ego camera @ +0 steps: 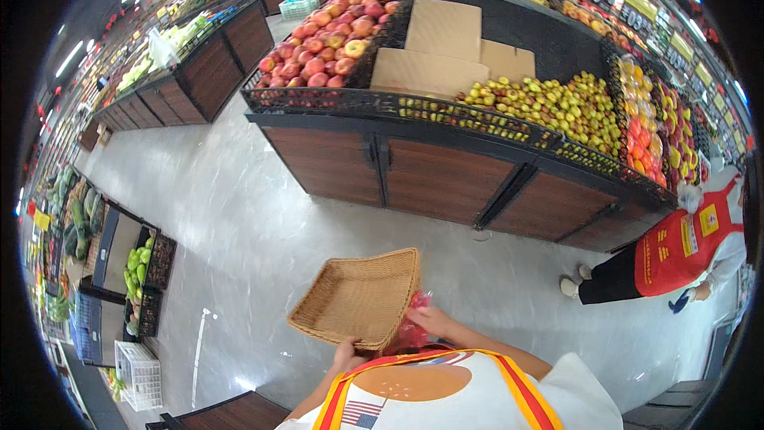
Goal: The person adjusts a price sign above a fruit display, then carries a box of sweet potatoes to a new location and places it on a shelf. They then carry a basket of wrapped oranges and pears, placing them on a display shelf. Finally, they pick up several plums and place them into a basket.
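A shallow tan woven basket [358, 295] is held out before my body, tilted, with nothing visible inside it. My left hand [348, 355] grips its near rim at the lower corner. Just right of the basket, my right hand [434, 320] is closed on crumpled red translucent plastic [409, 334], which looks like a bag. Part of this plastic is hidden behind the basket's side, and whether my right hand also touches the basket cannot be made out.
Ahead stands a wood-panelled produce display [444, 173] with red apples [325, 42], cardboard sheets [427, 68] and small green-brown fruit [543, 104]. At right is a person in a red apron [686, 245]. Crates of green vegetables [138, 266] and a white plastic crate [138, 373] are at left.
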